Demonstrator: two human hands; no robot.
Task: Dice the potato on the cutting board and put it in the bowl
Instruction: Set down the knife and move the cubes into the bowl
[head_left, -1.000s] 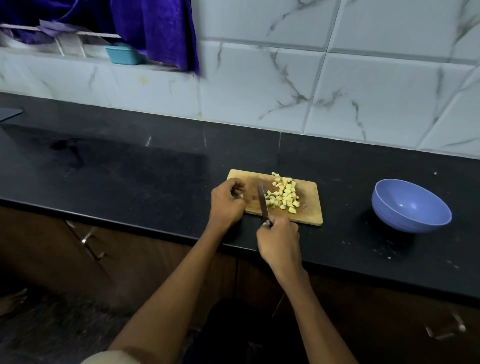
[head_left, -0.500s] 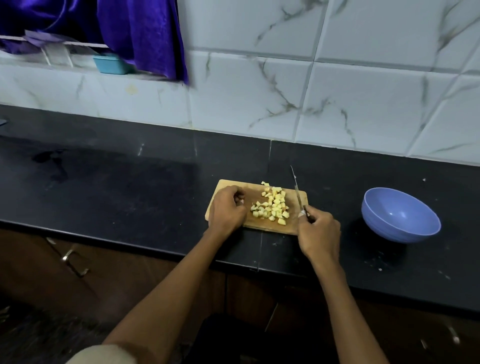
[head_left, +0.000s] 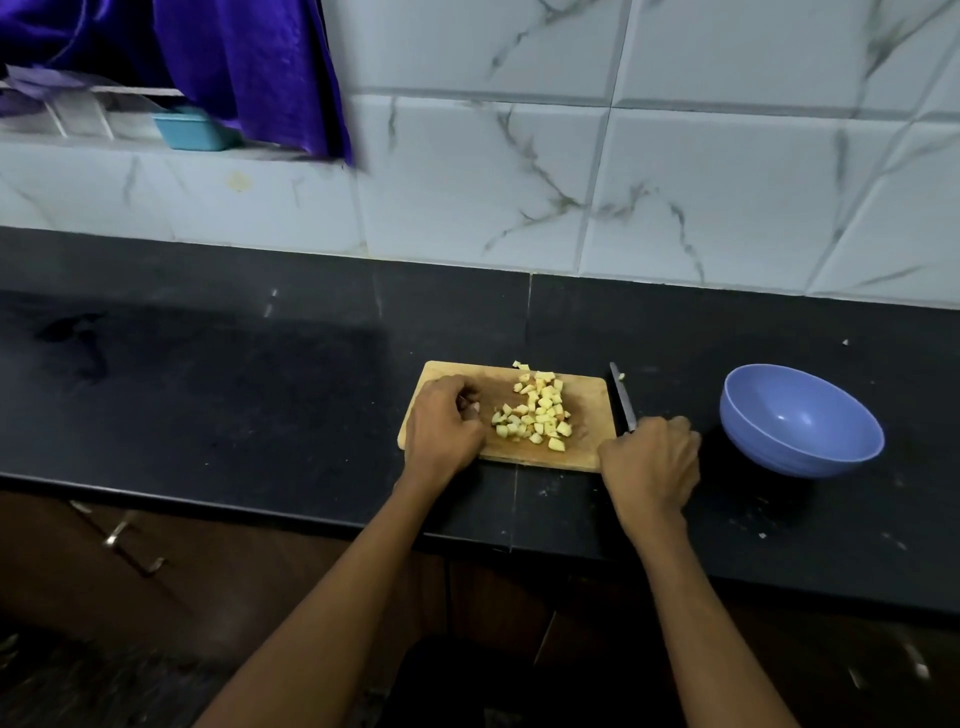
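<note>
home kitchen (tiled wall (head_left: 727, 182), counter (head_left: 208, 389))

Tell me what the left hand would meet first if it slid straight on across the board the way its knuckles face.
Likely the diced potato: the left hand rests curled on the cutting board, with the pile just beside its knuckles. Its height above the board is unclear.

The right hand (head_left: 652, 462) conceals the handle of the knife (head_left: 622, 397); only the blade shows. The left hand (head_left: 441, 423) covers the left part of the cutting board (head_left: 589, 441), and whether its curled fingers enclose anything cannot be determined. The purple cloth (head_left: 244, 67) and the teal container (head_left: 192, 132) behind it are partly hidden or cropped. Both forearms exit the bottom edge.
</note>
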